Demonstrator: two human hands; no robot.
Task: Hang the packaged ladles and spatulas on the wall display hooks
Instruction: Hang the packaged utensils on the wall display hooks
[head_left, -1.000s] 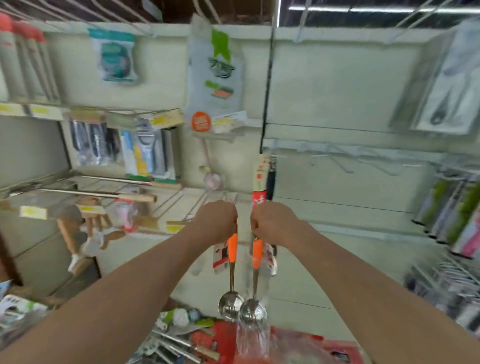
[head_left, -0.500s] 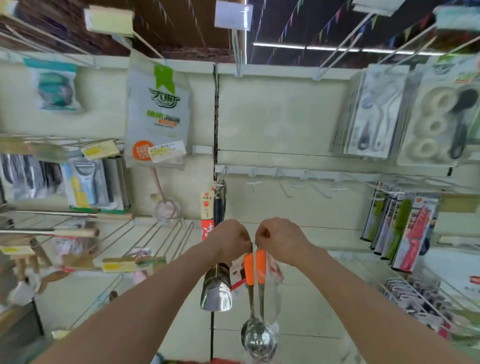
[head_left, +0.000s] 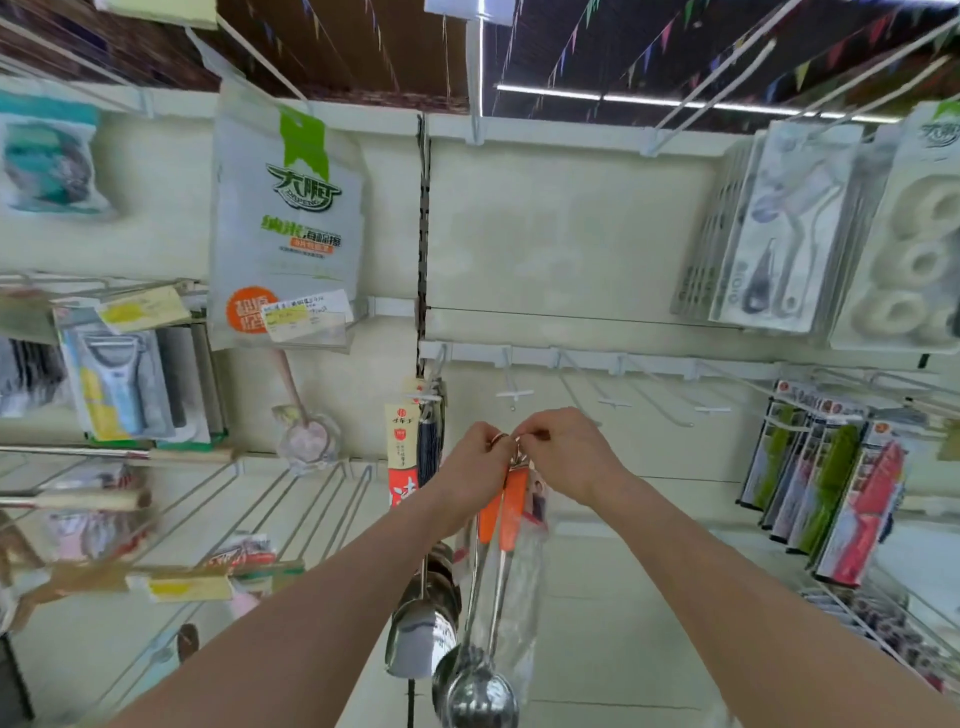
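Two steel ladles (head_left: 480, 686) with orange handles (head_left: 506, 512) hang side by side in clear plastic sleeves below my hands. My left hand (head_left: 475, 462) and my right hand (head_left: 563, 454) pinch the tops of the handles together at chest height, close to the wall. Just above my fingers runs a white rail with several bare wire hooks (head_left: 514, 387). On the leftmost hook hang packaged utensils (head_left: 402, 452) with steel spatula heads (head_left: 415, 644) below them.
Green and red packaged tools (head_left: 826, 488) hang at the right, peelers (head_left: 119, 384) at the left, a large grey bag (head_left: 285, 218) above left. Long wire hooks (head_left: 270, 519) jut out at the lower left, more packages (head_left: 779, 234) at the upper right.
Both hands have lifted the two ladles up toward the empty hook rail and drawn them together. The view has tilted upward and shifted right along the wall.
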